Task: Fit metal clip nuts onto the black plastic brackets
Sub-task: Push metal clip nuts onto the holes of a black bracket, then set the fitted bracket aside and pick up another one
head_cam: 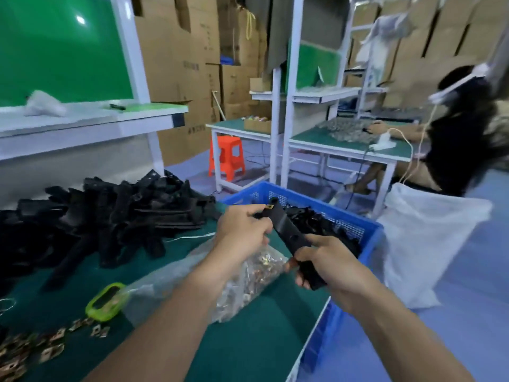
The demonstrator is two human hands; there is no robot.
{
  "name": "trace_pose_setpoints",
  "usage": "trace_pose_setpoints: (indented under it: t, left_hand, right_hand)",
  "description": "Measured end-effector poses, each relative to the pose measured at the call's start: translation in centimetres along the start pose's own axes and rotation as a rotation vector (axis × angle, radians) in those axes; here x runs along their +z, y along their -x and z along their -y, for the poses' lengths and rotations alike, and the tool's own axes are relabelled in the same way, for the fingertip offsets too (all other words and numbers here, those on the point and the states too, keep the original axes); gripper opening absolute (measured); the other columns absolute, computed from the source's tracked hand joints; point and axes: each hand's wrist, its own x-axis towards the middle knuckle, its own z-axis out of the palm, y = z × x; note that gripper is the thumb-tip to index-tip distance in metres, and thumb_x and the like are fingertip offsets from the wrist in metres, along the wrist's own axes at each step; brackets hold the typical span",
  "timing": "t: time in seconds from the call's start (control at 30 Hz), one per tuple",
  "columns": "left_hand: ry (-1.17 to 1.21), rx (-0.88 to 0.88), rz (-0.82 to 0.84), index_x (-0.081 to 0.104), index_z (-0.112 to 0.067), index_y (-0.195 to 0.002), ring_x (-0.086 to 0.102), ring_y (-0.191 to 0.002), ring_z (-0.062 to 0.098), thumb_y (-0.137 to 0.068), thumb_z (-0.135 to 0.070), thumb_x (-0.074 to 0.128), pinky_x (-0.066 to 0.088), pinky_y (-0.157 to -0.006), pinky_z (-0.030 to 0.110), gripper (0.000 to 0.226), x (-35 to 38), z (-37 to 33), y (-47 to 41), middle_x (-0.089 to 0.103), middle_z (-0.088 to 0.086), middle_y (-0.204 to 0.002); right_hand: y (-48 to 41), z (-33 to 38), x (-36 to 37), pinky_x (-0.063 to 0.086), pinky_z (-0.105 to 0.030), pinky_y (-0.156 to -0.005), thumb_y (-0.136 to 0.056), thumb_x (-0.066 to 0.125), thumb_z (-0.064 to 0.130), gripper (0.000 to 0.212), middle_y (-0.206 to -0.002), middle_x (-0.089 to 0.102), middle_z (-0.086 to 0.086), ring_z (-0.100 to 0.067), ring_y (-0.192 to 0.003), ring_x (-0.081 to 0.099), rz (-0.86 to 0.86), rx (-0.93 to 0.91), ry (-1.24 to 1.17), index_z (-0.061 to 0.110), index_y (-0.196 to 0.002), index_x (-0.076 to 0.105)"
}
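Lying nearest at the lower left of the frame, loose clip nuts (41,351) of dull brassy metal, square and folded, scatter over the green table mat (248,340) beside a lime-green oval ring (106,301). Just beyond, a crinkled clear plastic bag (248,279) holds more of them. Above the bag, the right hand (330,266) grasps the lower end of a long, flat, matte black bracket (286,230), tilted up toward the left. The left hand (242,232) pinches its upper end, where a small gold clip (268,206) sits at the fingertips. Behind lie a blue mesh-walled crate (366,232) of black parts at centre right, a heap of brackets (110,213) at left, then a white sack (427,244) and an orange stool (227,157).
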Motion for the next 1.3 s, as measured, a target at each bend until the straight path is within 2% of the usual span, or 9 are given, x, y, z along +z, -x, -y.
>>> trace_pose_setpoints:
  t: [0.17,0.33,0.4,0.5,0.6,0.7,0.73,0.93,1.3]
  left_hand:
    - [-0.110,-0.175,0.214,0.069,-0.029,-0.124,0.066,-0.050,0.011,-0.084,-0.012,0.071,0.046,-0.043,0.021,0.043,6.2,-0.2,-4.4,0.075,0.004,-0.067]
    - [0.203,-0.528,0.221,0.058,0.002,-0.075,0.042,-0.029,0.008,-0.090,0.012,0.057,0.035,-0.033,0.015,0.018,10.6,1.3,-8.4,0.053,0.010,-0.052]
    - [0.422,-0.592,0.212,0.057,0.003,-0.076,0.055,-0.044,0.010,-0.093,0.012,0.055,0.048,-0.042,0.015,0.020,11.6,1.1,-10.4,0.057,0.013,-0.065]
    - [0.762,-0.605,0.197,0.061,-0.002,-0.115,0.065,-0.111,0.026,-0.094,-0.007,0.071,0.057,-0.091,0.034,0.023,12.4,-0.5,-13.6,0.062,0.020,-0.119]
    - [0.730,-0.577,0.105,0.053,-0.009,-0.133,0.057,-0.127,0.029,-0.091,-0.019,0.077,0.052,-0.103,0.039,0.049,12.4,-0.8,-15.8,0.054,0.021,-0.137]
    - [0.607,-0.550,0.043,0.059,-0.011,-0.109,0.065,-0.092,0.017,-0.091,-0.020,0.076,0.057,-0.084,0.032,0.026,11.8,-0.1,-16.7,0.065,0.007,-0.100]
    - [0.565,-0.532,0.021,0.061,-0.010,-0.101,0.063,-0.079,0.016,-0.091,-0.016,0.073,0.056,-0.076,0.029,0.017,11.4,0.2,-16.8,0.064,0.004,-0.086]
    - [0.325,-0.379,0.003,0.052,-0.017,-0.061,0.046,-0.058,0.022,-0.075,0.004,0.061,0.041,-0.054,0.028,0.027,7.3,0.4,-15.8,0.050,0.003,-0.061]
    - [0.288,-0.152,-0.260,0.079,-0.017,-0.088,0.070,-0.071,0.009,-0.084,0.000,0.068,0.053,-0.066,0.019,0.020,-11.8,3.0,-5.4,0.080,0.002,-0.084]
  right_hand:
    - [-1.9,-1.8,-5.2,0.042,-0.024,-0.042,-0.090,0.048,-0.004,0.030,-0.081,0.069,-0.025,-0.023,-0.051,0.056,-0.062,0.186,-0.251,-0.005,-0.119,0.051]
    - [-5.3,-3.3,-7.8,0.056,-0.030,-0.045,-0.094,0.045,-0.008,0.018,-0.101,0.062,-0.033,-0.037,-0.060,0.070,-0.294,0.296,-0.605,-0.008,-0.111,0.052]
    - [-8.1,-3.1,-7.9,0.060,-0.037,-0.049,-0.098,0.047,-0.008,0.008,-0.109,0.056,-0.032,-0.043,-0.072,0.068,-0.380,0.299,-0.712,-0.004,-0.104,0.051]
    - [-13.2,-0.9,-7.9,0.059,-0.048,-0.080,-0.105,0.049,0.008,0.015,-0.119,0.057,-0.027,-0.039,-0.096,0.063,-0.322,0.251,-0.893,-0.003,-0.114,0.054]
    - [-16.6,0.3,-7.4,0.054,-0.041,-0.094,-0.104,0.055,0.018,0.014,-0.105,0.061,-0.010,-0.025,-0.100,0.062,-0.261,0.283,-0.613,0.006,-0.109,0.060]
    - [-18.1,-0.7,-4.7,0.045,-0.020,-0.047,-0.090,0.066,0.007,0.010,-0.072,0.064,-0.004,-0.010,-0.051,0.060,-0.227,0.241,-0.035,0.005,-0.081,0.065]
    - [-18.3,-0.9,-3.3,0.041,-0.023,-0.048,-0.083,0.069,0.006,0.007,-0.070,0.066,-0.008,-0.014,-0.050,0.055,-0.212,0.196,0.044,0.003,-0.077,0.068]
    - [-18.4,0.4,3.1,0.037,-0.034,-0.061,-0.064,0.058,0.018,0.021,-0.057,0.060,0.000,-0.022,-0.064,0.050,-0.262,0.079,-0.084,0.022,-0.045,0.066]
    - [-12.5,3.8,15.1,0.063,-0.037,-0.083,-0.092,0.055,-0.009,0.021,-0.090,0.074,-0.020,-0.029,-0.081,0.070,0.141,-0.073,-0.171,0.003,-0.091,0.072]
